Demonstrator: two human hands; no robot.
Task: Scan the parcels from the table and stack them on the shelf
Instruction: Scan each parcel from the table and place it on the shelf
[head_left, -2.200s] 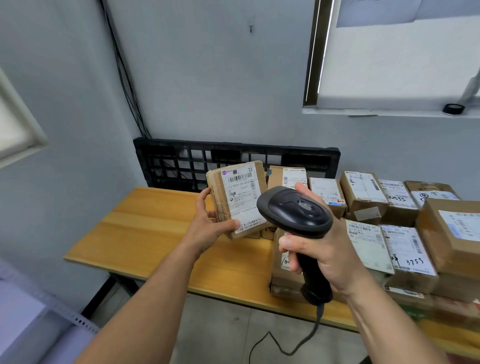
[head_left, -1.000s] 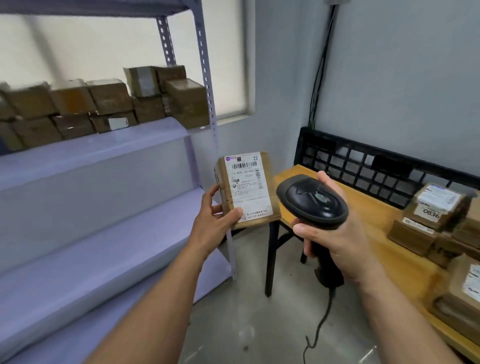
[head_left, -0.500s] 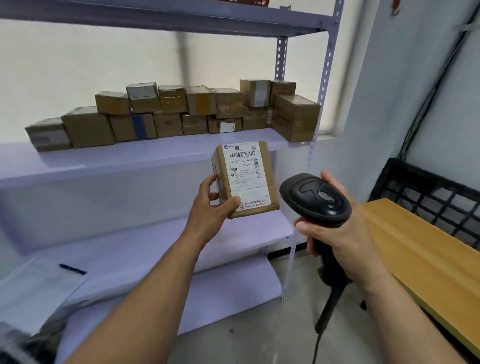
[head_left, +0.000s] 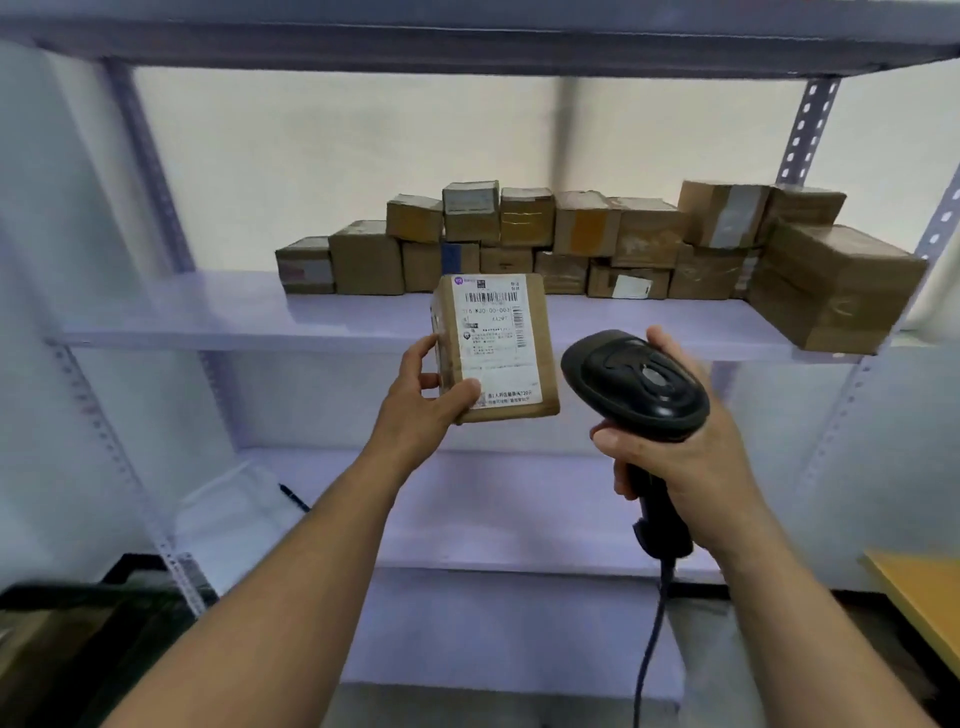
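Facing a pale lilac shelf (head_left: 208, 317) on perforated grey uprights (head_left: 797, 130), bright white behind. Along the back of the middle board, a row of brown stacked parcels (head_left: 587, 244), mostly two high. In front of that board, upright in the air with its label toward the camera, one parcel (head_left: 498, 348), gripped at its lower left corner by the left hand (head_left: 421, 410). Just beside it, a black scanner (head_left: 634, 384), its handle wrapped by the right hand (head_left: 691, 467), cable (head_left: 649, 649) hanging down. On the lower board, a pen (head_left: 293, 498). At the right edge, a corner of the wooden table (head_left: 924, 597).
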